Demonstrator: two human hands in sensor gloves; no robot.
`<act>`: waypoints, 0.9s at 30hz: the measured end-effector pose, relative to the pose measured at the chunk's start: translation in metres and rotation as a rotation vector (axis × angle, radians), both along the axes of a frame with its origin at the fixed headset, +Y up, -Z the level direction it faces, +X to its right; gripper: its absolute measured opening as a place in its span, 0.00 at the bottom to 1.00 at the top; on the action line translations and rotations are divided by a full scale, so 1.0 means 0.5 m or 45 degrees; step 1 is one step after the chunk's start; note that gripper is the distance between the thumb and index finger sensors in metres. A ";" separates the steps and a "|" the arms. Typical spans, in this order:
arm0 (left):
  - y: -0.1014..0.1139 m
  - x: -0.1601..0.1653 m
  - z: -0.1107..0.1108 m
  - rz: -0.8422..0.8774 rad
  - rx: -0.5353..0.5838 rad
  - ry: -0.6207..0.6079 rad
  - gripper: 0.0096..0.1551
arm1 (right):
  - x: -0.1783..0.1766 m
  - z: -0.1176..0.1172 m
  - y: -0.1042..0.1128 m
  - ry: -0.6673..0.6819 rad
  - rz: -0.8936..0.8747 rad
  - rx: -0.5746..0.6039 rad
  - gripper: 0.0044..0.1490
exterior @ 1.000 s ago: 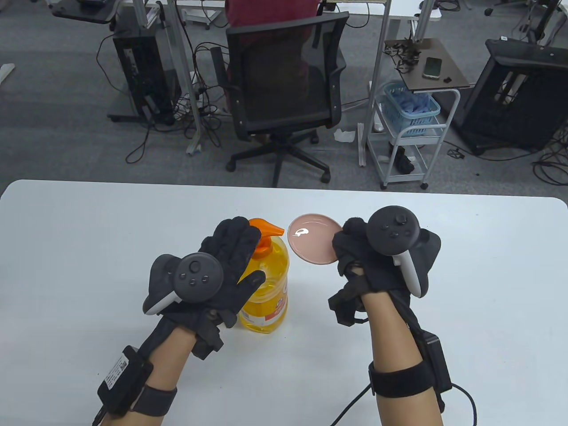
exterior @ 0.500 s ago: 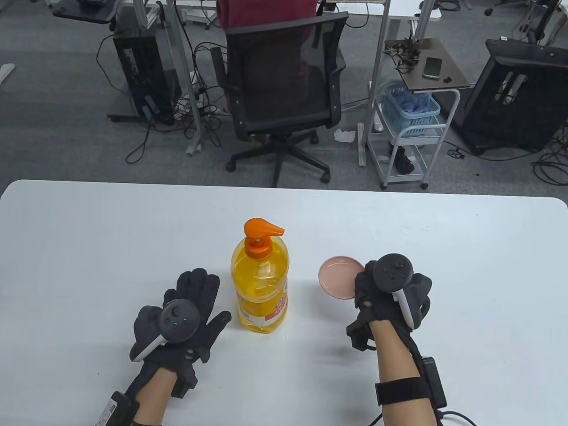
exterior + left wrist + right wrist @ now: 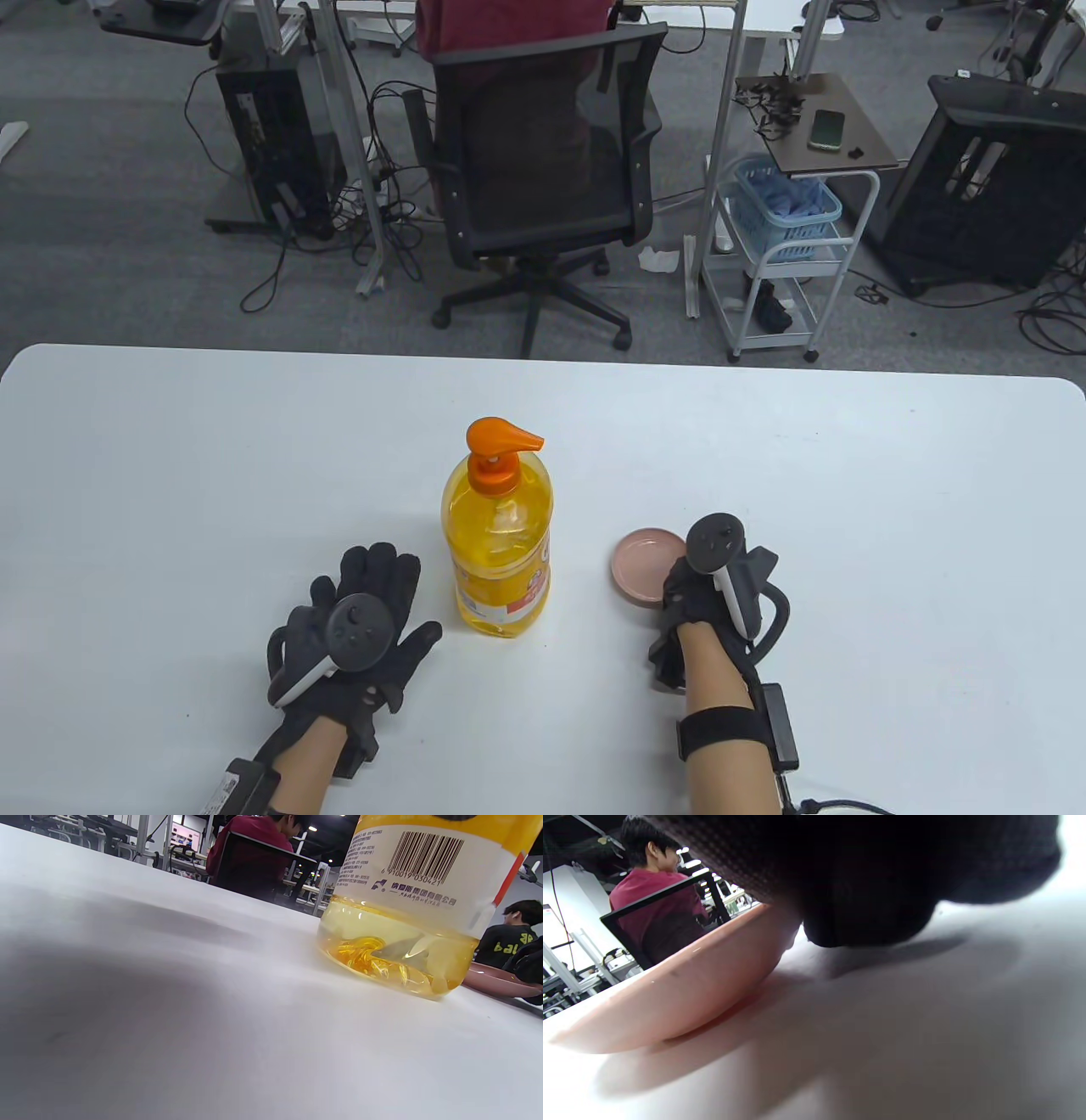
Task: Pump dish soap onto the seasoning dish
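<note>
Looks pretty much wrapped up, maybe one more pump left

Left hand flat on counter, fingers spread, holding nothing. Soap bottle upright mid-counter, pump untouched. Seasoning dish set down just right of it, right hand gripping its near-right rim. Can't tell about soap inside.

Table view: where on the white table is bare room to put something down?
Free patches: the far strip of the white table behind the yellow soap bottle with orange pump, and both outer ends beyond the left hand and right hand. Crowded: around the bottle and the pink round dish.
</note>
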State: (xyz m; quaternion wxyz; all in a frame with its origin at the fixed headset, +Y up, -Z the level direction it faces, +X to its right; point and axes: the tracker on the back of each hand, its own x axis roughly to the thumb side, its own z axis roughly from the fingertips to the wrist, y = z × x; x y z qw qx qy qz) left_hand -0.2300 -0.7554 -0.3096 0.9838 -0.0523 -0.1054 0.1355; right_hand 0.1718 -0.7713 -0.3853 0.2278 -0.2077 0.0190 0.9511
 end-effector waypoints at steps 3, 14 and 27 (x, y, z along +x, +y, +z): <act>0.004 -0.001 0.002 -0.001 0.003 0.004 0.50 | 0.002 0.009 0.013 0.044 -0.033 -0.027 0.34; 0.046 -0.003 0.035 -0.019 0.060 0.057 0.51 | 0.023 0.147 0.126 0.472 0.209 0.480 0.40; 0.033 0.022 0.040 -0.102 0.082 0.051 0.56 | -0.015 0.198 0.085 0.761 0.502 0.462 0.50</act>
